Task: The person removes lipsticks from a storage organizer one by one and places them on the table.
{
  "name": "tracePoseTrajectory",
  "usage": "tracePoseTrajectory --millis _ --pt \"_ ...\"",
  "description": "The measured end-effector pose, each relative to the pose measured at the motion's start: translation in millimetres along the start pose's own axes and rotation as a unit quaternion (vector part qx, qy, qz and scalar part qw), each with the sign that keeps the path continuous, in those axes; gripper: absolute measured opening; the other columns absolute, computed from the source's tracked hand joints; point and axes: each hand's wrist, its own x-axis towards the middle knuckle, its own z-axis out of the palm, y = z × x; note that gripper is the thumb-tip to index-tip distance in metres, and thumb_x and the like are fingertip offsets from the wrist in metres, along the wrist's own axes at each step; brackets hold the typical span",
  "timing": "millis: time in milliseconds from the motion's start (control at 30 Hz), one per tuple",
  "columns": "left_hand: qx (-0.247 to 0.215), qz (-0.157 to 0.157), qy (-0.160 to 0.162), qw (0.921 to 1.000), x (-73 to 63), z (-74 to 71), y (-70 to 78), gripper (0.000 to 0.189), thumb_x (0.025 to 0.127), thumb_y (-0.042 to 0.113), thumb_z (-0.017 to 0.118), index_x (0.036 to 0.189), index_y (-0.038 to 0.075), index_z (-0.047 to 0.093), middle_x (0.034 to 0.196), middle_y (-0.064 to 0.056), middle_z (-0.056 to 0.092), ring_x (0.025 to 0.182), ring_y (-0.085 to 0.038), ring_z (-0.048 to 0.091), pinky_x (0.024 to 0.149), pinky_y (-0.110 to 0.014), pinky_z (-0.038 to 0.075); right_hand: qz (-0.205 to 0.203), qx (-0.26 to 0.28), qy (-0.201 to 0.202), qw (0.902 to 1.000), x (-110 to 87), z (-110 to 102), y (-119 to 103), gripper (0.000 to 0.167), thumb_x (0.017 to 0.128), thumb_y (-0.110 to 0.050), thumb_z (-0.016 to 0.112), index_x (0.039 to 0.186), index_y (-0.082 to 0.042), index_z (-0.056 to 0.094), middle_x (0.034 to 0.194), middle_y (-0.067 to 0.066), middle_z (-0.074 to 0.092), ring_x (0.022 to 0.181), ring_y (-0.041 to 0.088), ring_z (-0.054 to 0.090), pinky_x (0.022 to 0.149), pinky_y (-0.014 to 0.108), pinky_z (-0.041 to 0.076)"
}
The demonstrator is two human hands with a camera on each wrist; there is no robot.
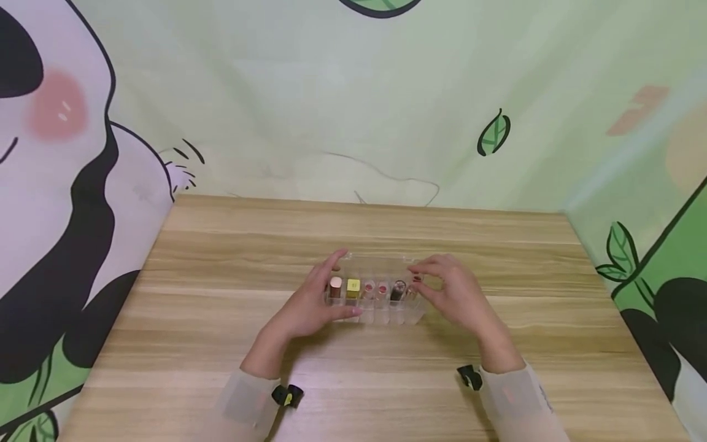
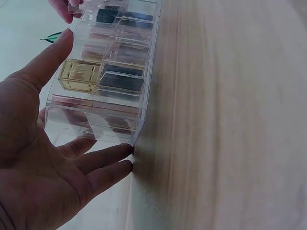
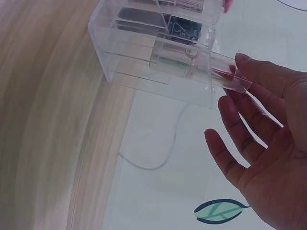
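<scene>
A clear lipstick organizer [image 1: 381, 317] stands on the table, with several lipsticks upright in its compartments. My left hand [image 1: 312, 301] holds its left end, thumb across the front and fingers round the side and back. At the right end, my right hand [image 1: 455, 288] pinches the top of a clear lipstick tube [image 3: 216, 72] between thumb and fingers. The tube's lower part is inside the end compartment, its upper part above the rim. Beside it is a black lipstick [image 3: 184, 29]. Farther left come two clear ones with red tops, a yellow-gold lipstick [image 2: 79, 75] and a brown one [image 1: 336, 287].
The wooden table [image 1: 221, 245] reaches back to a pale green wall cloth [image 1: 287, 110] printed with leaves and a panda. Black straps [image 1: 288, 396] sit at both wrists over light sleeves [image 1: 245, 399].
</scene>
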Motion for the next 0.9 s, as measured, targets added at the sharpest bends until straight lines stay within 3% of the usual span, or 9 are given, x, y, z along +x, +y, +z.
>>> tracePoseTrajectory --millis 367,667,900 --pt "0.013 -0.002 -0.002 0.9999 4.0 2.2 3.7 0.117 0.084 0.047 0.092 0.167 0.055 0.010 0.161 -0.009 0.042 0.145 -0.040 0.048 0.117 -0.066 0.039 0.016 0.055 0.035 0.9977 -2.1 -7 2 0.029 0.090 0.000 0.084 0.119 -0.002 0.080 0.115 0.010 0.077 0.108 0.032 0.074 0.098 0.052 0.058" --pt "0.017 0.001 0.002 0.9999 2.8 0.8 1.4 0.118 0.083 0.048 0.092 0.165 0.058 0.008 0.160 -0.008 0.042 0.145 -0.040 0.048 0.115 -0.067 0.041 0.003 0.069 0.072 0.9950 -2.5 -11 -1 0.029 0.088 0.004 0.085 0.116 -0.002 0.081 0.112 0.008 0.079 0.106 0.030 0.075 0.091 0.054 0.059" --pt "0.022 0.004 0.006 0.9997 1.0 -1.8 0.5 0.119 0.082 0.048 0.093 0.166 0.057 0.009 0.157 -0.009 0.045 0.144 -0.041 0.049 0.113 -0.067 0.043 -0.009 0.068 0.100 0.9926 -3.2 -15 -7 0.029 0.088 0.003 0.086 0.115 -0.005 0.082 0.113 0.007 0.079 0.108 0.029 0.075 0.096 0.037 0.057"
